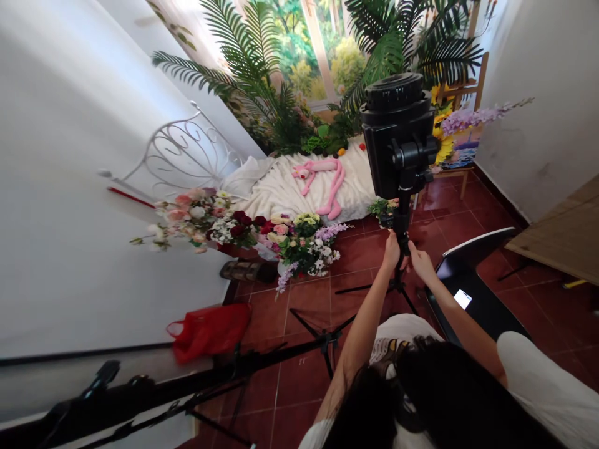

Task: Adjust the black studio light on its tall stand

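Note:
My left hand (392, 251) is closed around the left side of a black light stand (402, 215), below the lamp. On the opposite side my right hand (422, 263) grips the same stand slightly lower; its fingertips are partly hidden. Above both hands a black studio light (397, 146) sits upright on top of the pole, with a tilt bracket on its side. The stand's thin legs spread on the floor beneath my forearms. Dark hair hangs across the bottom of the view and covers part of my body.
Another black stand (178, 380) slants across the lower left. Bouquets (299, 246) stand before a white-draped bed (281, 187) holding a pink plush toy (322, 171). A red bag (210, 330) lies by the wall. At right, a phone (463, 299) rests on a black chair (489, 318).

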A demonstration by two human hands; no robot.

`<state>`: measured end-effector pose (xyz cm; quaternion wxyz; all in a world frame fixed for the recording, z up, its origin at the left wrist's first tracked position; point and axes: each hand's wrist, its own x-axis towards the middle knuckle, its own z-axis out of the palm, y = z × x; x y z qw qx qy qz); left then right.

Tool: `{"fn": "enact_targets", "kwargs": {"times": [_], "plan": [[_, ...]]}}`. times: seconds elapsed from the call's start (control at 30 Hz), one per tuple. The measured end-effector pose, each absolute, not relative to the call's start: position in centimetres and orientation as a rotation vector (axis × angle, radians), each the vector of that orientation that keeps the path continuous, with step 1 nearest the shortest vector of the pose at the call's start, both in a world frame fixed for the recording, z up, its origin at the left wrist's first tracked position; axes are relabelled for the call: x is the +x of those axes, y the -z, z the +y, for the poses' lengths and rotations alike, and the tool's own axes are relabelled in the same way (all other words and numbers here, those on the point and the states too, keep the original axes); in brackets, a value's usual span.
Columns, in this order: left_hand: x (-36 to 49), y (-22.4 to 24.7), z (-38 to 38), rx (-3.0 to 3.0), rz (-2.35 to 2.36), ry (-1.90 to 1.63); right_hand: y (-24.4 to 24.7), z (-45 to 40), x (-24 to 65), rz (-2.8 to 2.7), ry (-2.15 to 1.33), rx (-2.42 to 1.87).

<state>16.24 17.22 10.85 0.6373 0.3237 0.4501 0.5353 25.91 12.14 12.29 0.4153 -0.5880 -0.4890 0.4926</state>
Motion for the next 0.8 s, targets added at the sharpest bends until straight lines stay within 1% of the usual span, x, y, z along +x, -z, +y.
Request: {"fn": "enact_targets", "kwargs": {"times": [0.13,0.23,0.33,0.43,0.63,0.73,0.8], "plan": [[16.2,-11.1,17.4,0.809,1.072,-1.235,-12.2,12.4,25.4,-0.951,-1.562,-1.382],[16.2,-11.0,17.5,0.819,1.115,-1.269,-12.8,12.3,25.0,-0.695,-1.802,-1.155],[16.2,-10.6,17.7,0.819,1.140,-1.267,-13.8,12.0,24.9,-0.550,-1.947,-0.919],[16.1,-10.4,18.0,0.844,1.166,-1.270,-14.4,11.9,25.0,-0.459,-1.983,-0.802],[15.0,-9.9,16.8,0.972,1.152,-1.325,-14.7,11.8,24.6,-0.427,-1.950,-0.784],[12.4,-6.9,13.4,1.043,1.161,-1.281,-14.9,11.6,24.0,-0.343,-1.881,-0.800],[9.7,-3.7,9.8,0.934,1.217,-1.054,-15.0,11.3,23.3,-0.274,-1.799,-0.847]]}}
